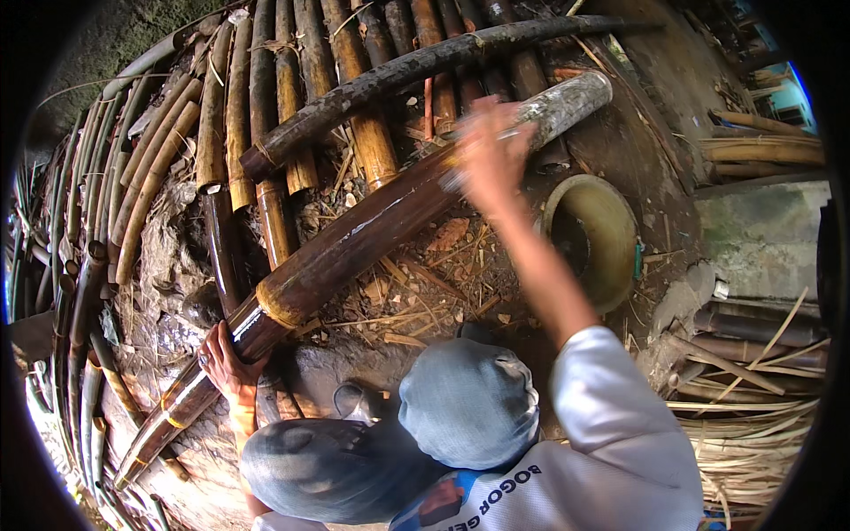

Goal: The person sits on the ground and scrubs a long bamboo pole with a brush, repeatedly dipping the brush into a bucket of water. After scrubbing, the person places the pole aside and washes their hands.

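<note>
A long, dark, wet bamboo pole (354, 234) slants across the middle, from lower left to upper right, with paler joints and a whitish grey far end. My left hand (232, 365) grips its lower part, fingers against the side. Farther up, my right hand (491, 155) is on or just over the pole near the whitish end. Motion smears its fingers, and a pale glint beside them cannot be made out. Behind the pole, a curved dark bamboo piece (398, 80) lies across other poles.
Several bamboo poles (239, 115) lie in a row at the back and left. A pale bucket (620, 265) stands right of my right forearm. Chips and strips litter the ground (434, 310). Split bamboo strips (753, 434) are heaped at right, below a concrete block (761, 230). My knees (469, 403) are close below the pole.
</note>
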Demonstrator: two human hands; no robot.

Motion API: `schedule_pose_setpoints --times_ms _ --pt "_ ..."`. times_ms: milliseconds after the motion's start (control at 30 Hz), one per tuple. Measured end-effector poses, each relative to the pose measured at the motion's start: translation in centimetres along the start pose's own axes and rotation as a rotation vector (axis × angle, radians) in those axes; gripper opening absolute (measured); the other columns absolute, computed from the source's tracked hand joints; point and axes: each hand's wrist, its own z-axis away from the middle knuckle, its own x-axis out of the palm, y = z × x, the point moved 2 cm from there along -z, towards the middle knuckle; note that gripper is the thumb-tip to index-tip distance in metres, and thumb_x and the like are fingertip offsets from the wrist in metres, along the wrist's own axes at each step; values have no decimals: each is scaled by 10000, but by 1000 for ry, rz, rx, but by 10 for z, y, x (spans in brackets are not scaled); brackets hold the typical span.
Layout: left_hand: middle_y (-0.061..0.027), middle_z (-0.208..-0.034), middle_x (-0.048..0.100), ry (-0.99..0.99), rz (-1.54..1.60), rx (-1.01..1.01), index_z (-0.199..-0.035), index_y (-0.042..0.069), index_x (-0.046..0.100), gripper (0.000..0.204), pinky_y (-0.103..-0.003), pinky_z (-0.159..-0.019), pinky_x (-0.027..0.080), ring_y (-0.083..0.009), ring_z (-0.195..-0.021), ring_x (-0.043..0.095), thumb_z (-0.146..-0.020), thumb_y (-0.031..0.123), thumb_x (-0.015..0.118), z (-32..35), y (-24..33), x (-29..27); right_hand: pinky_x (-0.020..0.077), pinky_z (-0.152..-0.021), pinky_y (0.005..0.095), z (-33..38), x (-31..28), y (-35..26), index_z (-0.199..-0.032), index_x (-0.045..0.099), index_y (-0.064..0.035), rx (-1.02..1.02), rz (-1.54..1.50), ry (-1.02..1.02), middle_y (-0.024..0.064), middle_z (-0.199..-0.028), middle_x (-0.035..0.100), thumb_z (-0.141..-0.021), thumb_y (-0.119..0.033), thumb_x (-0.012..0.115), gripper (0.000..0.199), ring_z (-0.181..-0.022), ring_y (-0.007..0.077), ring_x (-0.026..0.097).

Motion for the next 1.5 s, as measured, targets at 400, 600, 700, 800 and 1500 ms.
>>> schedule_pose_setpoints --times_ms 400,600,700,800,1500 --pt "-147 -1426 556 229 -21 78 -1506 59 488 1092 -552 -1161 365 -374 -1340 497 -578 408 945 19 11 14 -44 -1266 648 74 -7 -122 -1449 567 -100 -287 -287 -301 120 -1517 559 -1036 -233 589 434 -1572 353 248" --pt "-173 -1459 525 248 -17 90 -1510 34 474 869 -578 -1172 341 -388 -1377 466 -791 399 798 25 33 19 -53 -1255 653 -46 -24 148 -1464 582 -213 196 163 -99 91 -1708 284 -1107 -331 424 408 -1593 440 -10" --pt "-177 -1463 520 266 -41 90 -1513 28 467 802 -585 -1180 328 -392 -1381 463 -839 363 746 30 39 18 8 -1273 627 -37 -26 96 -1181 713 -126 293 -122 -216 138 -1676 347 -1025 -290 542 283 -1555 488 206" --pt "-185 -1470 512 282 -82 98 -1521 25 454 851 -586 -1182 321 -401 -1393 453 -797 350 761 31 34 12 63 -1268 653 28 -17 -52 -1044 714 -61 26 -190 -131 239 -1449 578 -959 -218 657 187 -1500 466 353" --pt "-210 -1497 491 315 -55 82 -1559 29 422 801 -580 -1224 267 -405 -1433 411 -942 497 629 34 27 5 73 -1250 690 46 -4 -94 -1202 698 -173 -228 -300 -172 220 -1528 499 -991 -299 611 260 -1539 467 257"
